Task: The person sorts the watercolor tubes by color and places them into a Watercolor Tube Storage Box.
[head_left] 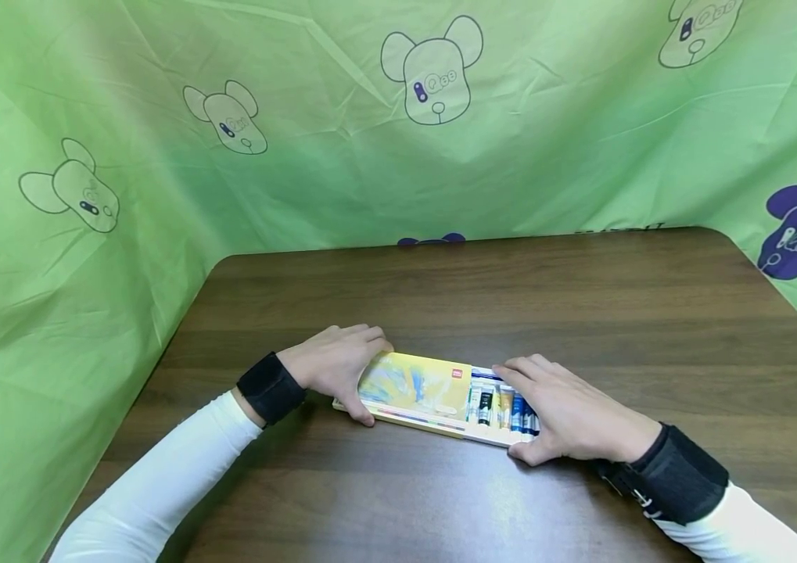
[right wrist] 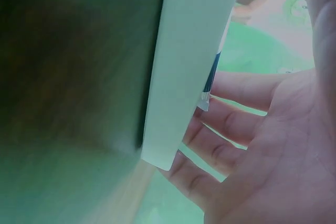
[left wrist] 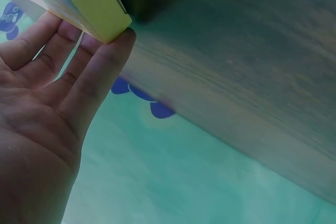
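A flat paint box lies on the brown table, its yellow cardboard sleeve (head_left: 415, 387) printed with blue and white strokes. From the sleeve's right side a white tray (head_left: 490, 436) sticks out, holding several small paint tubes (head_left: 500, 408) in blue, yellow and black. My left hand (head_left: 337, 366) holds the sleeve's left end between thumb and fingers. In the left wrist view, fingertips touch the yellow end (left wrist: 102, 17) by a rounded cutout. My right hand (head_left: 570, 410) grips the tray's right end, covering part of it. The right wrist view shows the tray's white side wall (right wrist: 189, 51) along the fingers.
The brown wooden table (head_left: 511, 297) extends around the box, with rounded far corners. Behind it and to both sides hangs a green cloth (head_left: 328, 156) with mouse-like outlines. Black bands (head_left: 271, 389) circle both wrists over white sleeves.
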The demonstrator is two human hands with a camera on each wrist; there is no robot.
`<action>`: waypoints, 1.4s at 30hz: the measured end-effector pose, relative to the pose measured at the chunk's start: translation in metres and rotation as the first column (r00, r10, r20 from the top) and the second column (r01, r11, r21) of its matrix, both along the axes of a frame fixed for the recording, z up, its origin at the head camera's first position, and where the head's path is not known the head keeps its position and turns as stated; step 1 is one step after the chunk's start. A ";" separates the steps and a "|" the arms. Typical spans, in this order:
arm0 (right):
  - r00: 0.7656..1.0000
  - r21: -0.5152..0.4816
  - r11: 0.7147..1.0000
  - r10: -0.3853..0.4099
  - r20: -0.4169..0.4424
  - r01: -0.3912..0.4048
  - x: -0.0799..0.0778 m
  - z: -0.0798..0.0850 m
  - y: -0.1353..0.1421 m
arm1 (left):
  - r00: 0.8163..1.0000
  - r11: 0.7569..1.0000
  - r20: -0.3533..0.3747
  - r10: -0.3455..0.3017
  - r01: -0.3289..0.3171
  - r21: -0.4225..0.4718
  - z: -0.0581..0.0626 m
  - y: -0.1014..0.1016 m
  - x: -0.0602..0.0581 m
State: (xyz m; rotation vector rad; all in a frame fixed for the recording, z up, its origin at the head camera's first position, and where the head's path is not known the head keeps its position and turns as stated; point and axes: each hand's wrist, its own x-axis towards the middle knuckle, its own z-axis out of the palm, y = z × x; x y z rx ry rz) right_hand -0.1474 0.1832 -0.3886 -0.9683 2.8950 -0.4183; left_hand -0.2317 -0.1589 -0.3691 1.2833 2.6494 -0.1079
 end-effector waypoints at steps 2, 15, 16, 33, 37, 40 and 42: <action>1.000 -0.003 1.000 0.001 -0.005 -0.001 0.000 0.000 -0.001 | 1.000 1.000 -0.001 -0.007 0.007 0.003 0.000 0.003 0.000; 1.000 -0.030 1.000 0.004 -0.017 -0.005 0.001 0.000 -0.003 | 0.999 0.999 -0.021 -0.036 0.036 0.002 -0.001 0.014 0.003; 1.000 -0.037 0.999 0.009 -0.024 -0.010 0.001 0.000 -0.004 | 0.999 0.999 -0.019 -0.042 0.042 0.006 -0.001 0.016 0.003; 1.000 -0.066 0.998 0.010 -0.019 -0.012 0.002 -0.001 -0.006 | 0.998 0.998 -0.020 -0.058 0.058 0.000 0.000 0.022 0.004; 1.000 -0.085 0.996 0.001 0.006 0.000 0.002 0.000 -0.006 | 0.999 0.999 -0.014 -0.046 0.046 -0.001 0.000 0.020 0.004; 1.000 -0.087 0.996 0.003 0.011 -0.002 0.002 0.000 -0.007 | 0.999 0.999 -0.022 -0.047 0.047 -0.004 -0.002 0.018 0.004; 1.000 -0.086 0.996 0.002 0.013 -0.001 0.003 0.000 -0.006 | 0.999 0.999 -0.022 -0.046 0.046 -0.006 -0.003 0.017 0.003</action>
